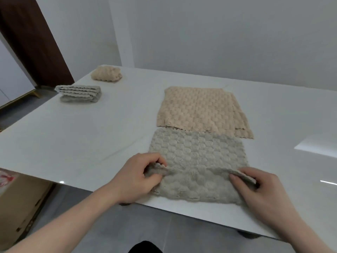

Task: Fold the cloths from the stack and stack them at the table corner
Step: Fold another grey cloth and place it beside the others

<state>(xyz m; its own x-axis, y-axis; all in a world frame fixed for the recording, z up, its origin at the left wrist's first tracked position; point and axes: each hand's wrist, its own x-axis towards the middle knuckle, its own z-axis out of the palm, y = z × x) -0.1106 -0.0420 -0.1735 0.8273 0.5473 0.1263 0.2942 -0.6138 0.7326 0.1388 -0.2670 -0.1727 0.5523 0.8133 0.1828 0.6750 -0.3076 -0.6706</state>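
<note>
Head view: both hands — left hand, right hand — pinch the near side edges of a grey bubble-textured cloth lying flat on the white glossy counter, touching a beige cloth stack beyond it.

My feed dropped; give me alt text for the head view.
Both hands, left hand and right hand, pinch the near corners of a flat grey cloth on the white table. Beige cloths lie behind it; two folded cloths sit far left.

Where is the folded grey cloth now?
In the head view, the folded grey cloth lies far left on the table, near its edge, just before the folded beige cloth.
</note>
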